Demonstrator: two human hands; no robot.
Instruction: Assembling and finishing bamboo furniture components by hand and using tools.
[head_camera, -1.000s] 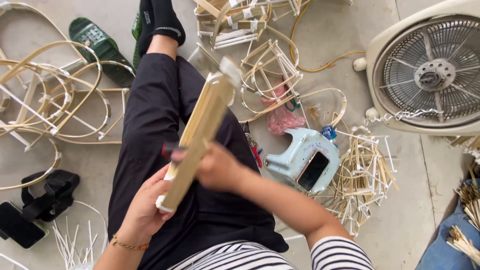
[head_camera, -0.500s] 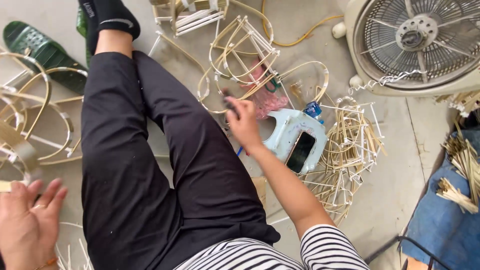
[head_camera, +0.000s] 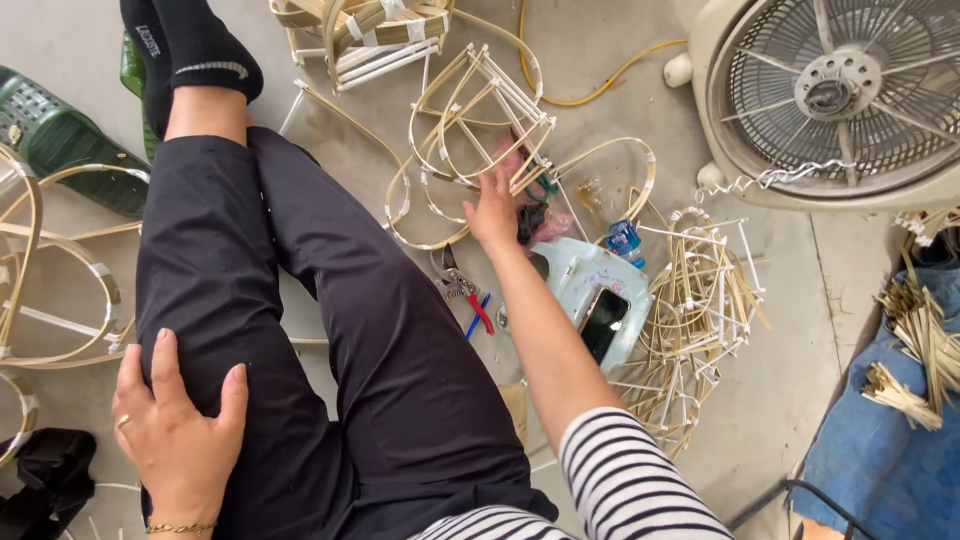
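Observation:
I sit on the floor with my legs in black trousers (head_camera: 330, 330) stretched out. My left hand (head_camera: 178, 430) lies flat on my left thigh, fingers apart, holding nothing. My right hand (head_camera: 495, 208) reaches forward with fingers spread and touches a curved bamboo frame (head_camera: 470, 110) beside a pink plastic bag (head_camera: 550, 228). Whether the fingers grip anything is hidden. Red-handled pliers (head_camera: 468, 292) lie just below that hand, next to my right leg.
A pale blue stool (head_camera: 575, 270) with a dark phone (head_camera: 601, 324) on it stands by my right forearm. A heap of bamboo stick frames (head_camera: 700, 300) lies right of it. Beyond are a floor fan (head_camera: 840, 90), bamboo hoops (head_camera: 50, 280), a green sandal (head_camera: 60, 140) and blue cloth (head_camera: 890, 460).
The bundle of bamboo strips that both hands held is gone from view. My left hand has come to rest on my thigh. My right hand has reached forward to the frame.

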